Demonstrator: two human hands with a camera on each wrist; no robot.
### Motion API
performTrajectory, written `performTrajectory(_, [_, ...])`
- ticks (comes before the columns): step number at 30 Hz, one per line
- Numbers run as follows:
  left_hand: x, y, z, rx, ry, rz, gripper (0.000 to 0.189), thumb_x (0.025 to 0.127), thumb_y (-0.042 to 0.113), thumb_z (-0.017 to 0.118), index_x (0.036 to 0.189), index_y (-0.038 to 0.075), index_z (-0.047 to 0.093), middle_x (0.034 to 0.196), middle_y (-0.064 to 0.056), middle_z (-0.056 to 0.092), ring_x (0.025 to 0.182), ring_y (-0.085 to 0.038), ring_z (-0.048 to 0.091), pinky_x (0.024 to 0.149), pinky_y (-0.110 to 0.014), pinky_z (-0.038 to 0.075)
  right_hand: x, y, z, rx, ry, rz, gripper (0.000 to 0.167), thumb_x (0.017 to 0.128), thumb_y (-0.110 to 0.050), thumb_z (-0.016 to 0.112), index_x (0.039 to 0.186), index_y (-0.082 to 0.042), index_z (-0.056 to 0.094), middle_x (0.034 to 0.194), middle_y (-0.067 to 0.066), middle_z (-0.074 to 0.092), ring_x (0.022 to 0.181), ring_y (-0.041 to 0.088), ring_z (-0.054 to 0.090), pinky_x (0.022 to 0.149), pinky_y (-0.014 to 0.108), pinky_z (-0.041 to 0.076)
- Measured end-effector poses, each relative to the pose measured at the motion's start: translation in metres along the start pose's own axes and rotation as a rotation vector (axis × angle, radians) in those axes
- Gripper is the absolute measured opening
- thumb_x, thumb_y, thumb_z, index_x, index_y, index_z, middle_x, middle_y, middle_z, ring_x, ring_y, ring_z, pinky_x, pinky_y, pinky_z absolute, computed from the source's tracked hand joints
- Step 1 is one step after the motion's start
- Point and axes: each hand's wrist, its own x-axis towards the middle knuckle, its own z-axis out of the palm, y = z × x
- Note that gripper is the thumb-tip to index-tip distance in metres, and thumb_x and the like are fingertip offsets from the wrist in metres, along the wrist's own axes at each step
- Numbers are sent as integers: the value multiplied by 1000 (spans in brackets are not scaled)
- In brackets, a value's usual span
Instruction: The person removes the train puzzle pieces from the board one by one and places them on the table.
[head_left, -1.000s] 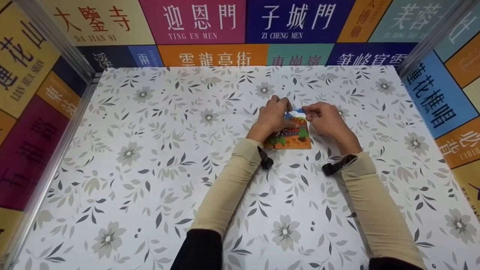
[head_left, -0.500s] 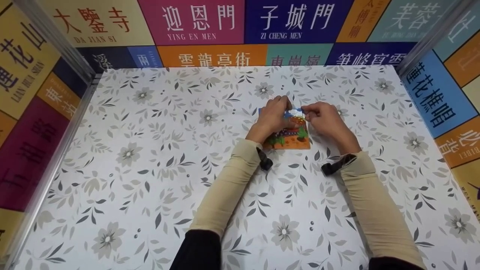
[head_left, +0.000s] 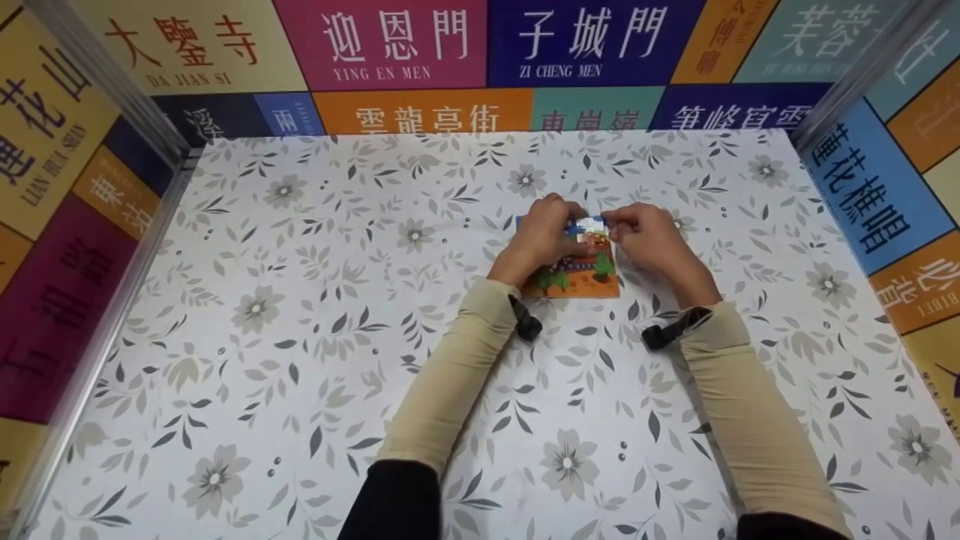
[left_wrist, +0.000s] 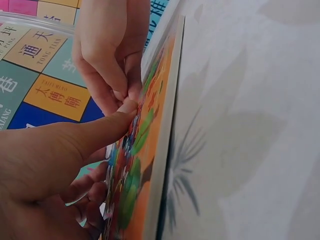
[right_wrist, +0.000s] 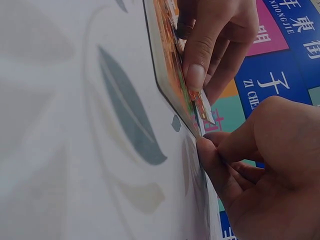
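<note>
A small square jigsaw puzzle board (head_left: 577, 285), printed with orange ground, green plants and a blue sky, lies flat on the table. My left hand (head_left: 538, 236) reaches over its left side and covers part of the picture. In the right wrist view that hand's thumb pinches a thin puzzle piece (right_wrist: 206, 111), which tilts up from the board; the fingers behind it are partly hidden. My right hand (head_left: 651, 236) holds the board's upper right corner between thumb and curled forefinger. From the left wrist view, both hands' fingertips meet close together at the far edge.
White floral paper (head_left: 300, 337) covers the table around the board. Coloured panels (head_left: 420, 45) with Chinese lettering stand along the back and both sides. A black wrist camera (head_left: 529, 328) is strapped under the left cuff, another (head_left: 660, 337) under the right.
A piece near the board's upper right has tilted up under my left thumb, breaking the printed arch. My left hand has shifted slightly toward me; my right hand stays at the corner.
</note>
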Motion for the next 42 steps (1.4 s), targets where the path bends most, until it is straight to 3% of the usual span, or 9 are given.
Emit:
performTrajectory(5, [-1, 0, -3, -40, 17, 39, 47, 95, 34, 87, 134, 9, 76, 125, -9, 69, 112, -20, 63, 101, -32, 54, 1, -1, 0, -2, -3, 6, 42, 102, 1, 51, 138, -2, 73, 125, 23, 73, 112, 34, 64, 93, 39, 47])
performTrajectory(10, [-1, -1, -6, -68, -14, 71, 46, 96, 27, 85, 136, 6, 73, 121, -11, 74, 108, -20, 67, 96, -31, 55, 2, -1, 1, 4, -7, 8, 43, 102, 0, 51, 139, -2, 72, 126, 23, 73, 114, 34, 64, 96, 40, 48])
performTrajectory(18, [-3, -3, -8, -27, -30, 114, 49, 99, 21, 82, 143, 5, 70, 123, -14, 70, 111, -24, 66, 98, -33, 54, 1, -3, 0, 20, -30, 12, 38, 107, -7, 56, 142, -2, 70, 136, 25, 70, 123, 37, 65, 105, 47, 51])
performTrajectory(20, [-3, -4, -9, -17, -28, 128, 47, 100, 20, 80, 143, 4, 70, 123, -15, 70, 111, -24, 65, 98, -33, 54, 1, -3, 0, 13, -31, 3, 36, 108, -10, 60, 142, -3, 70, 137, 25, 71, 123, 37, 67, 102, 42, 53])
performTrajectory(25, [-6, -9, -12, -34, -2, 118, 45, 103, 20, 76, 145, 4, 68, 130, -15, 69, 116, -24, 67, 103, -31, 55, 1, -4, -1, 4, -36, -12, 37, 105, -14, 69, 140, -5, 72, 127, 23, 76, 111, 32, 72, 80, 18, 52])
performTrajectory(28, [-9, -14, -16, -69, 0, 100, 46, 105, 23, 74, 146, 4, 67, 132, -14, 69, 117, -22, 69, 104, -29, 56, 1, -4, -1, 3, -46, -7, 41, 102, -15, 75, 141, -5, 71, 122, 23, 76, 106, 30, 72, 78, 11, 50])
performTrajectory(36, [-24, -27, -27, -135, -54, 88, 48, 107, 25, 71, 150, 5, 63, 133, -13, 73, 119, -19, 72, 103, -29, 58, 0, -2, 1, 4, -58, 10, 44, 102, -13, 74, 144, -4, 69, 120, 22, 75, 107, 28, 71, 79, 12, 49])
performTrajectory(42, [-37, -46, -30, -224, -39, 147, 51, 109, 28, 68, 153, 5, 60, 145, -14, 65, 124, -21, 71, 107, -30, 57, -2, 0, 0, 10, -62, 30, 44, 102, -15, 74, 145, -4, 68, 124, 21, 74, 112, 30, 70, 88, 20, 53])
